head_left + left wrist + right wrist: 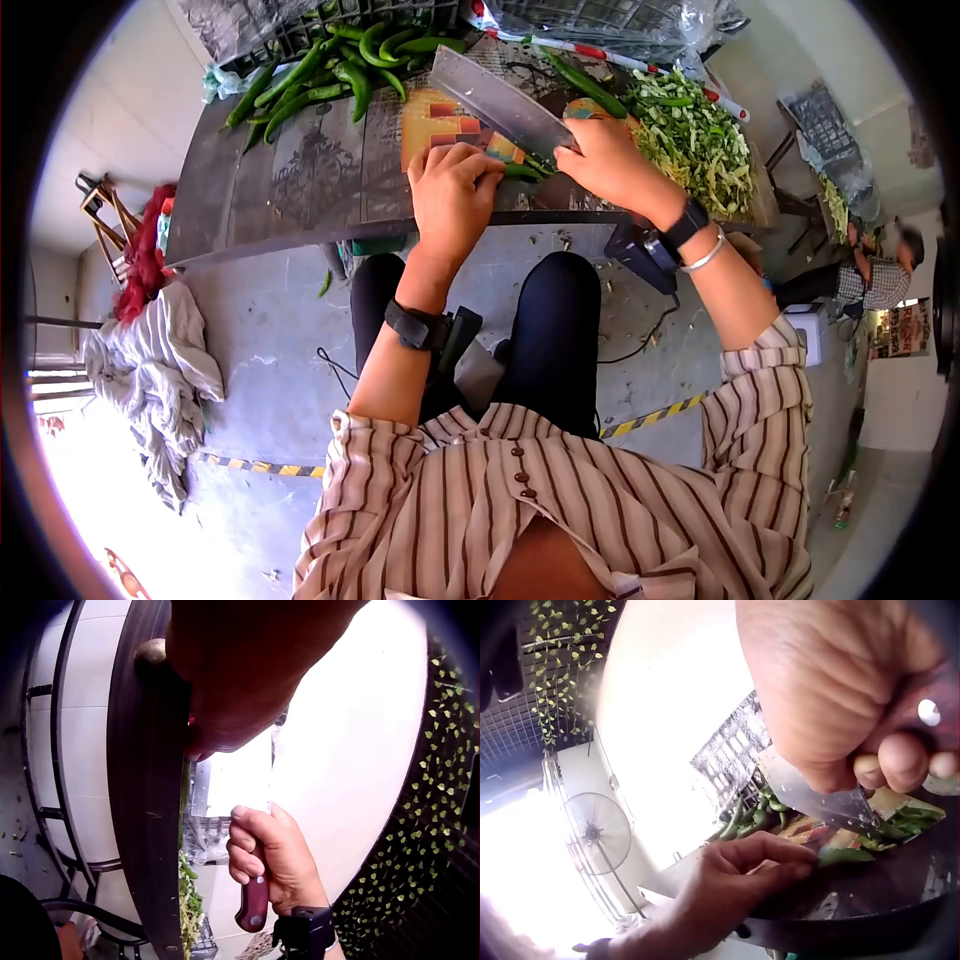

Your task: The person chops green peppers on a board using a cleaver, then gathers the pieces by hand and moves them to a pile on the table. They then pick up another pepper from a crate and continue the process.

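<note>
A dark table [240,200] stands on a grey floor [440,255]. The right hand [612,168] grips a knife [497,102] by its handle [254,901]. Near the knife's edge, the left hand [455,195] pinches a green pepper [846,857] between thumb and curled fingers. Left of the knife lie whole peppers [352,72]; right of it, chopped greens [697,140], with a long pepper [585,85] between knife and greens. A colourful printed sheet [418,128] lies partly under the knife.
</note>
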A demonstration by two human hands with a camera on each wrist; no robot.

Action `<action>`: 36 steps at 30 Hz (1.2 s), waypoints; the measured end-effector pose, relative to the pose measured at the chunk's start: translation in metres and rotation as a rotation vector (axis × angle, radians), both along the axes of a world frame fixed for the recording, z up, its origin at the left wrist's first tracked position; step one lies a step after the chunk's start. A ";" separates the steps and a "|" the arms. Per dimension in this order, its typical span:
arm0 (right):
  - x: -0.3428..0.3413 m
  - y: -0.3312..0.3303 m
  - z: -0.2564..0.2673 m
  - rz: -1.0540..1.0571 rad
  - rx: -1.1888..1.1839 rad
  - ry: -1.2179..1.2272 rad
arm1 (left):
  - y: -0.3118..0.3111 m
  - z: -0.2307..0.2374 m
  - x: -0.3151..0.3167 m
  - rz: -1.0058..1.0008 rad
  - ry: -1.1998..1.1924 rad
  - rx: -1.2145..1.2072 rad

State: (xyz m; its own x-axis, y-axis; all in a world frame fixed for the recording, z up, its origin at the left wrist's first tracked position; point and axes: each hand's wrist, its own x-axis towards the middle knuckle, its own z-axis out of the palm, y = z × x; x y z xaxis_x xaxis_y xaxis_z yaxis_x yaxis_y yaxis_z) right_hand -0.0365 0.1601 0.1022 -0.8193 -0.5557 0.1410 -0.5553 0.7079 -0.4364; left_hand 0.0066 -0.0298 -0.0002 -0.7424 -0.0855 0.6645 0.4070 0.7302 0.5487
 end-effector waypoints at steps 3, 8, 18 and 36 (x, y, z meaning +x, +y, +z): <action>0.010 0.002 0.009 -0.001 0.023 0.012 | 0.000 -0.001 0.002 -0.003 -0.004 0.000; 0.017 0.004 0.013 -0.010 0.125 -0.045 | 0.001 -0.003 0.000 0.014 0.024 -0.018; 0.020 0.006 0.015 -0.014 0.109 -0.132 | 0.002 -0.002 -0.001 0.021 0.030 -0.004; -0.009 -0.016 -0.006 0.095 0.102 0.055 | 0.000 0.002 0.002 0.015 0.040 -0.027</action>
State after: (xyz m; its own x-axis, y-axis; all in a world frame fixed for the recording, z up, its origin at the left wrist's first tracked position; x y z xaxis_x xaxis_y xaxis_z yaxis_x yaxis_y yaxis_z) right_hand -0.0457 0.1444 0.0960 -0.7548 -0.6442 0.1236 -0.6432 0.6899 -0.3321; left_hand 0.0082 -0.0302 0.0014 -0.7141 -0.0785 0.6956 0.4167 0.7508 0.5125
